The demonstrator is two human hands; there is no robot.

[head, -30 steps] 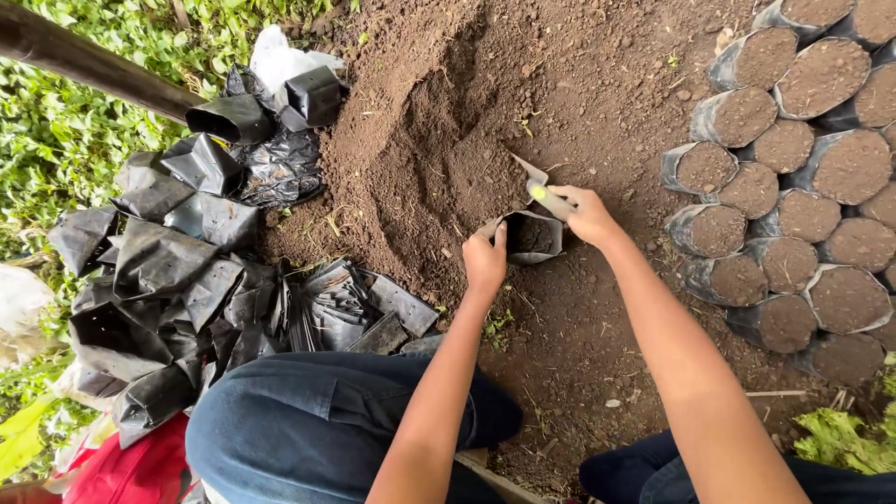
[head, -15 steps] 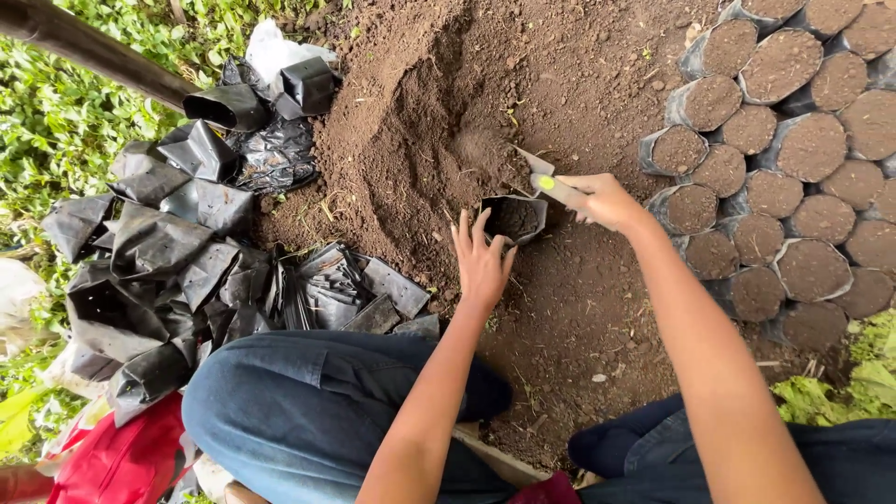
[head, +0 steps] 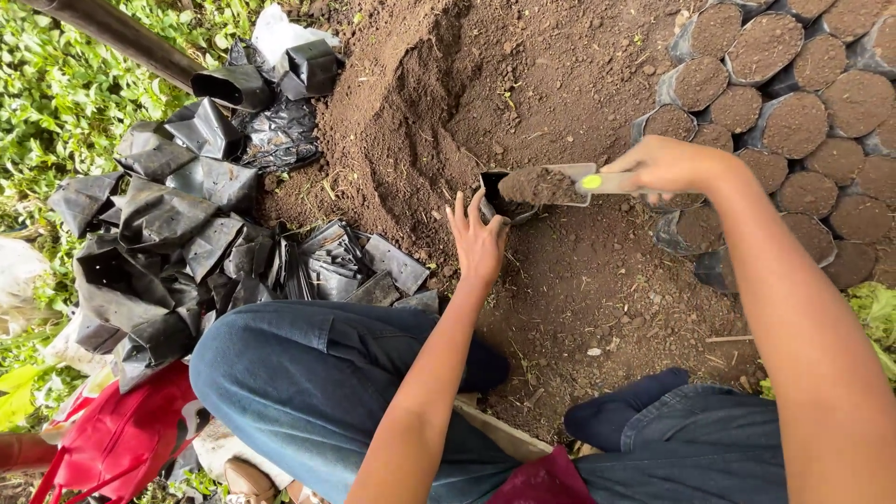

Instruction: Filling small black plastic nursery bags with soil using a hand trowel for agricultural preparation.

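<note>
My right hand (head: 665, 166) grips the handle of a small trowel (head: 560, 183) whose blade carries a heap of soil. The blade sits over the mouth of a small black plastic nursery bag (head: 495, 202) that stands on the dirt. My left hand (head: 478, 241) rests against the bag's near side, fingers spread, steadying it. Right behind the bag rises a mound of loose brown soil (head: 425, 103) with a scooped hollow.
Several filled black bags (head: 793, 103) stand packed together at the right. A pile of empty flattened black bags (head: 187, 243) lies at the left, beside green leaves (head: 56, 112) and a dark pole (head: 121, 33). My knees in blue jeans (head: 308, 383) are at the bottom.
My right hand lifted the trowel out of the mound with a load of soil and swung it level over the bag. My left hand stayed at the bag's side.
</note>
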